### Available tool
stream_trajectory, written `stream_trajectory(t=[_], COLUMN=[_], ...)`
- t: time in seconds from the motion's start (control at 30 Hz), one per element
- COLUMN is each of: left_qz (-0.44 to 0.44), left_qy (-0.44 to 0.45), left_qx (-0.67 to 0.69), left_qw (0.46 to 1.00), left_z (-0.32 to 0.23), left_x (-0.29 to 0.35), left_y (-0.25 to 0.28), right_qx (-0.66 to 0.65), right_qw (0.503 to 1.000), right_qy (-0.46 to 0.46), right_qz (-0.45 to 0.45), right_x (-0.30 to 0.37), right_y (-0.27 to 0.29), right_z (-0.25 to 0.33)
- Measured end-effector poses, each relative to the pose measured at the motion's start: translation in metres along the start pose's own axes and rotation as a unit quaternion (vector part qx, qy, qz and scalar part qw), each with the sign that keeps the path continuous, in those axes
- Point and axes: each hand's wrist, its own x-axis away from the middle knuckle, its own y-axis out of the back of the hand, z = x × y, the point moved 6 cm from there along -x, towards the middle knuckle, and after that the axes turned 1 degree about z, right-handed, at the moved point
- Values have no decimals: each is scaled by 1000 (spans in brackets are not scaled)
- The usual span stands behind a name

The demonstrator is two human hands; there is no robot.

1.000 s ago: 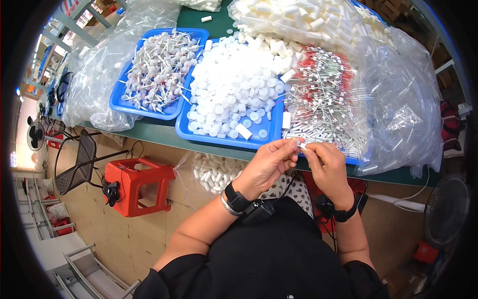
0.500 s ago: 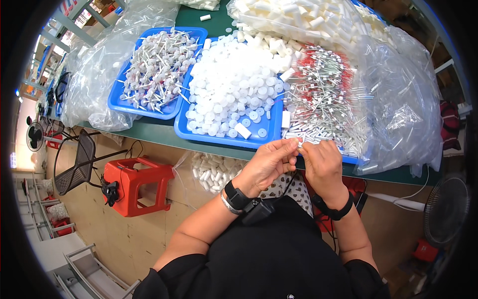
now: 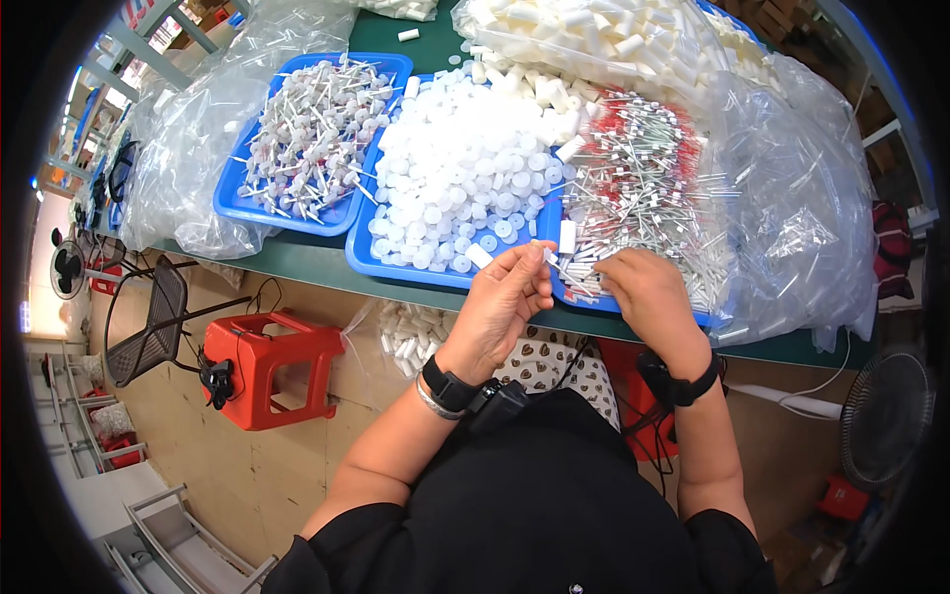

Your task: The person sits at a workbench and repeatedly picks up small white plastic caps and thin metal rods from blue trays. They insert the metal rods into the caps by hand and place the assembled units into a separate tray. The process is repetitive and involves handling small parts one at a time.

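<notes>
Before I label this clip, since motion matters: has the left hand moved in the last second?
Yes, the left hand has moved leftward and forward, judged against the middle blue tray.

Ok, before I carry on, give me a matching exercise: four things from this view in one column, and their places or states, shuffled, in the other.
Things:
1. White discs
2. Large red stool
3. Left hand
4. Large fan

Places or states:
A. Pinching a small white piece
B. Near the right edge of the view
C. Heaped in the middle blue tray
D. On the floor, left of the person

Right pairs: 1-C; 2-D; 3-A; 4-B
</notes>
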Motion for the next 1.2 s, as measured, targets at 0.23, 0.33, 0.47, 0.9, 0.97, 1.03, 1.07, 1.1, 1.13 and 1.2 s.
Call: stream_trajectory(t=[0.23, 0.33, 0.47, 0.9, 0.97, 1.03, 1.07, 1.1, 1.13, 1.2], left_qz=[6, 6, 4, -16, -17, -17, -16, -16, -8, 8], left_qy=[11, 17, 11, -1, -3, -5, -6, -7, -4, 2], left_qx=[11, 19, 31, 46, 43, 43, 43, 44, 44, 42], left_qw=[1000, 1000, 999, 999, 999, 999, 999, 999, 999, 999], left_z=[3, 4, 4, 4, 4, 5, 5, 6, 8, 13], left_x=[1, 0, 0, 2, 2, 2, 1, 1, 1, 1], left_y=[-1, -2, -4, -10, -9, -9, -9, -9, -10, -14], right_qx=[-9, -110, -266, -607, -608, -604, -598, -593, -586, -571], right_qw=[995, 987, 946, 743, 741, 745, 749, 754, 762, 776], right_qy=[-86, -114, -170, -240, -242, -242, -241, -240, -242, -247], right_qz=[46, 1, -75, -147, -150, -150, -150, -149, -133, -102], right_x=[0, 3, 9, 29, 30, 30, 29, 29, 28, 26], right_y=[-12, -8, -3, -20, -20, -19, -19, -19, -19, -22], right_z=[-17, -19, -18, -24, -22, -20, -18, -16, -13, -6])
